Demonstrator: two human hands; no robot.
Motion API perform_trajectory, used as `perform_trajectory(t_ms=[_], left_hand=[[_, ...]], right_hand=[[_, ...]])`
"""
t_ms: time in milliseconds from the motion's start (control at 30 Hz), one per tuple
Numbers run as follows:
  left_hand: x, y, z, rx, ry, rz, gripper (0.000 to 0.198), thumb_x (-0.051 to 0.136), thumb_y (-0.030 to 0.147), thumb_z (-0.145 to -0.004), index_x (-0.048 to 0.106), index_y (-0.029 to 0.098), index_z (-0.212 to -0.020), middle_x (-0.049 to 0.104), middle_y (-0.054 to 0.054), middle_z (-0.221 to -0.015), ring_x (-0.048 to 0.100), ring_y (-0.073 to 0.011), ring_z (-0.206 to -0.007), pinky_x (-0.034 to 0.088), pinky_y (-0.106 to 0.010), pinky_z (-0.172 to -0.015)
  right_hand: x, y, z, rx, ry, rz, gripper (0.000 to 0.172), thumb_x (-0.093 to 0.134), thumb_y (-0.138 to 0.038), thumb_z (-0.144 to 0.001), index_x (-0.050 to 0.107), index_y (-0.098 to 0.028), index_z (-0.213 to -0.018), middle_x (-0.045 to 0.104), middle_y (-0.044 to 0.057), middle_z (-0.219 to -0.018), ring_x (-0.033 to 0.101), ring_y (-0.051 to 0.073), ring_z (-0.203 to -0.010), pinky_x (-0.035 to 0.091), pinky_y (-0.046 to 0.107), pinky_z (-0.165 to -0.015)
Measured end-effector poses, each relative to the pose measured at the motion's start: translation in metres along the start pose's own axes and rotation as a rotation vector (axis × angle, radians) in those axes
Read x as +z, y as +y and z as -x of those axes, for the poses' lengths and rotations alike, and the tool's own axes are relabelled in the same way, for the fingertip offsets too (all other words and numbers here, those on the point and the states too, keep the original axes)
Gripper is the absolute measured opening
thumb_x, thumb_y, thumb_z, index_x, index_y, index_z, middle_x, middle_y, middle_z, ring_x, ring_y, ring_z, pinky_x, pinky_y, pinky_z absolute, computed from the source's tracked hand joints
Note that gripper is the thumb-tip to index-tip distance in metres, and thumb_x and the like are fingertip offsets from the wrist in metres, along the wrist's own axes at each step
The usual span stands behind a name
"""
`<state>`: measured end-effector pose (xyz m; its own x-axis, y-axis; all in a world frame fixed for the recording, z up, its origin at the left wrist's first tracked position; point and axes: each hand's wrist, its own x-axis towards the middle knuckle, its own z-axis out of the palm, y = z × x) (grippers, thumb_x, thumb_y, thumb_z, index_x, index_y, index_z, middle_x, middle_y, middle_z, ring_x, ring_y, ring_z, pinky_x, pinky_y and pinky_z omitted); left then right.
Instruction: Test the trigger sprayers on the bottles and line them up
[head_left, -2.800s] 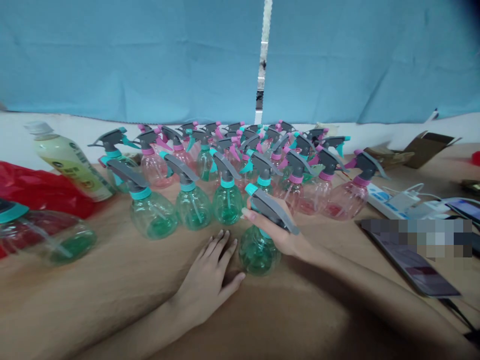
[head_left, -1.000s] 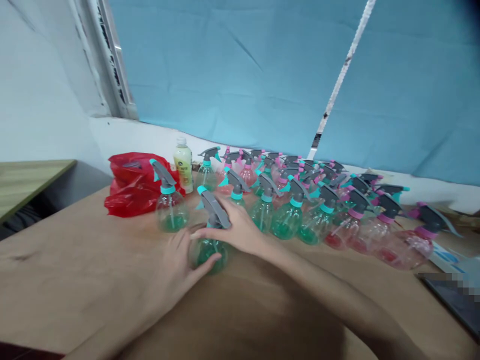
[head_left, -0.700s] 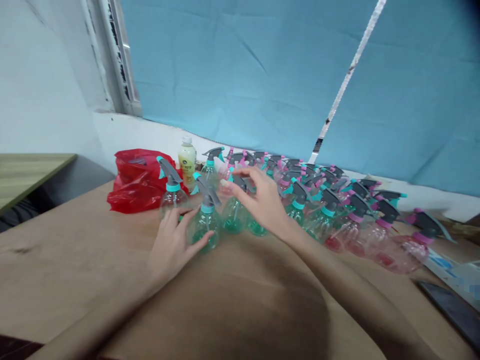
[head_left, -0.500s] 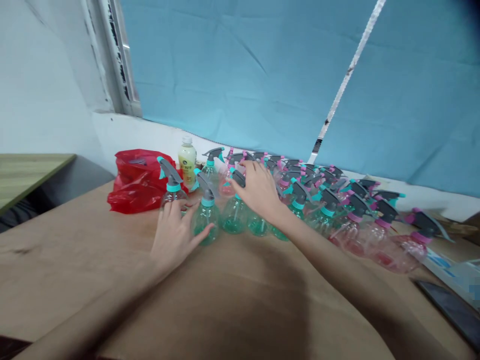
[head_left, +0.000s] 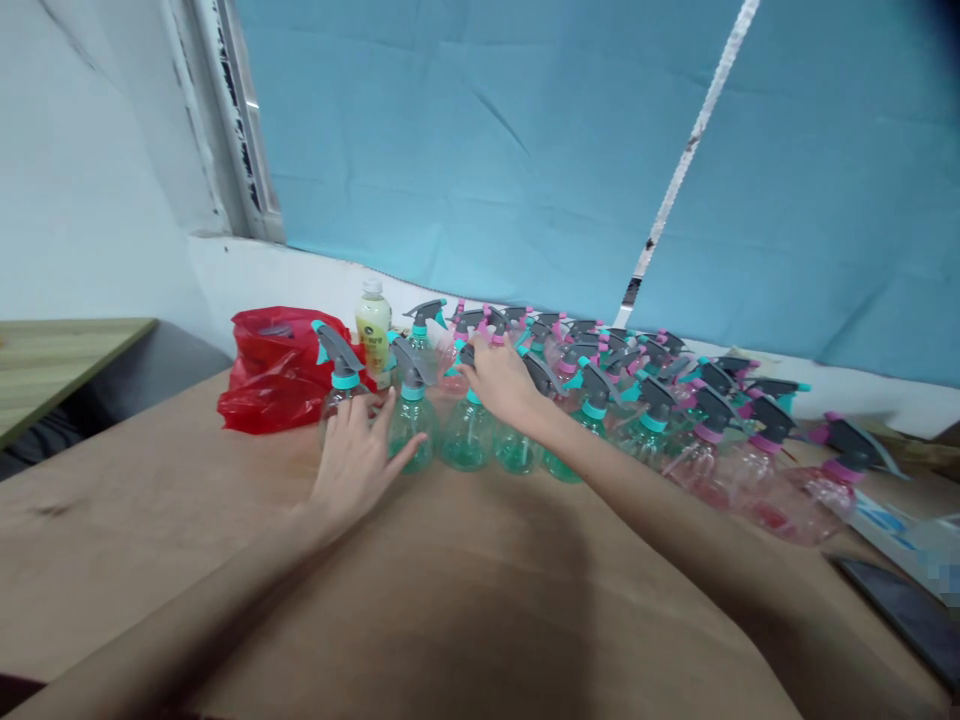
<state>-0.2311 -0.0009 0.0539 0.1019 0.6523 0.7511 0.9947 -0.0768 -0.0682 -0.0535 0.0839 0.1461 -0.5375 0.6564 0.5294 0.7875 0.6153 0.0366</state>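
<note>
My left hand [head_left: 354, 452] is open at the left end of the front row, thumb and fingers spread. Its fingers lie against the leftmost clear spray bottle [head_left: 344, 381] with a turquoise collar. The thumb crosses the front of a green spray bottle [head_left: 413, 418] beside it. My right hand [head_left: 504, 378] has closed over the grey trigger head of another green spray bottle [head_left: 466, 438], thumb on the near side; its fingertips are partly hidden. Several more green spray bottles [head_left: 592, 408] stand to the right, followed by pink spray bottles [head_left: 814, 490].
A red plastic bag [head_left: 281, 385] lies on the wooden table [head_left: 420, 610] at left. Behind the row stands a yellow-labelled drink bottle [head_left: 373, 322]. A dark flat device [head_left: 900, 610] rests at the right edge. A blue sheet [head_left: 487, 160] covers the wall behind.
My right hand has shifted slightly left and closed over a trigger head. The second bottle from the left sits slightly farther back, with my left hand still spread beside it.
</note>
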Motion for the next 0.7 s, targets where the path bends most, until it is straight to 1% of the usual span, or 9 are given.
perform_trajectory(t_ms=[67,167,267,333,433,500,600,700], left_hand=[[-0.003,0.002,0.005,0.001,0.036,0.048,0.061,0.043,0.053,-0.092,0.034,0.014,-0.138,0.049,-0.017,-0.109,0.049,-0.0358,-0.100,0.041,-0.049,-0.083],[-0.013,0.010,0.015,0.026,0.062,0.117,0.059,0.046,0.048,-0.093,0.030,0.016,-0.141,0.047,-0.015,-0.110,0.049,-0.0335,-0.100,0.043,-0.048,-0.085],[-0.026,0.022,0.026,0.053,0.034,0.214,0.056,0.046,0.044,-0.093,0.027,0.022,-0.141,0.045,-0.013,-0.111,0.050,-0.0316,-0.103,0.044,-0.048,-0.086],[-0.030,0.032,0.032,0.041,-0.043,0.304,0.053,0.045,0.043,-0.094,0.029,0.023,-0.140,0.044,-0.012,-0.115,0.050,-0.0308,-0.107,0.043,-0.048,-0.089],[-0.029,0.048,0.037,-0.007,-0.196,0.477,0.052,0.046,0.045,-0.093,0.030,0.025,-0.138,0.042,-0.010,-0.124,0.053,-0.0289,-0.110,0.044,-0.048,-0.092],[-0.024,0.061,0.038,-0.044,-0.286,0.577,0.057,0.049,0.049,-0.091,0.028,0.026,-0.138,0.041,-0.010,-0.129,0.052,-0.0292,-0.114,0.043,-0.049,-0.094],[-0.016,0.082,0.037,-0.073,-0.377,0.659,0.068,0.057,0.051,-0.085,0.026,0.026,-0.139,0.042,-0.011,-0.133,0.045,-0.0321,-0.123,0.039,-0.052,-0.098],[-0.011,0.106,0.036,-0.077,-0.453,0.738,0.071,0.062,0.051,-0.082,0.027,0.024,-0.138,0.047,-0.012,-0.132,0.046,-0.0315,-0.122,0.040,-0.051,-0.098]], right_hand=[[-0.001,0.000,0.001,-0.007,0.000,-0.018,0.040,0.053,-0.022,-0.088,0.050,0.005,-0.118,0.069,0.024,-0.095,0.060,0.032,-0.107,0.032,0.045,-0.100],[-0.003,0.001,0.005,-0.003,0.006,-0.052,0.039,0.052,-0.022,-0.089,0.050,0.003,-0.118,0.068,0.025,-0.095,0.057,0.034,-0.109,0.039,0.047,-0.091],[-0.006,0.001,0.013,-0.007,0.009,-0.092,0.037,0.050,-0.020,-0.089,0.050,0.000,-0.120,0.067,0.025,-0.097,0.059,0.035,-0.106,0.045,0.045,-0.083],[-0.010,0.001,0.021,-0.013,0.008,-0.111,0.040,0.050,-0.020,-0.089,0.048,0.001,-0.123,0.067,0.025,-0.097,0.060,0.035,-0.104,0.047,0.043,-0.079],[-0.019,0.001,0.037,-0.024,0.001,-0.127,0.044,0.052,-0.023,-0.089,0.047,0.002,-0.125,0.068,0.025,-0.091,0.062,0.035,-0.098,0.048,0.041,-0.074],[-0.028,0.001,0.050,-0.028,-0.007,-0.131,0.041,0.051,-0.025,-0.089,0.050,-0.001,-0.122,0.069,0.022,-0.087,0.064,0.032,-0.093,0.049,0.040,-0.073],[-0.042,0.005,0.072,-0.028,-0.022,-0.131,0.036,0.050,-0.028,-0.090,0.054,-0.005,-0.118,0.069,0.019,-0.087,0.066,0.029,-0.086,0.049,0.036,-0.069],[-0.055,0.016,0.094,-0.020,-0.044,-0.129,0.037,0.050,-0.026,-0.090,0.053,-0.005,-0.120,0.069,0.019,-0.088,0.067,0.028,-0.079,0.047,0.034,-0.063]])
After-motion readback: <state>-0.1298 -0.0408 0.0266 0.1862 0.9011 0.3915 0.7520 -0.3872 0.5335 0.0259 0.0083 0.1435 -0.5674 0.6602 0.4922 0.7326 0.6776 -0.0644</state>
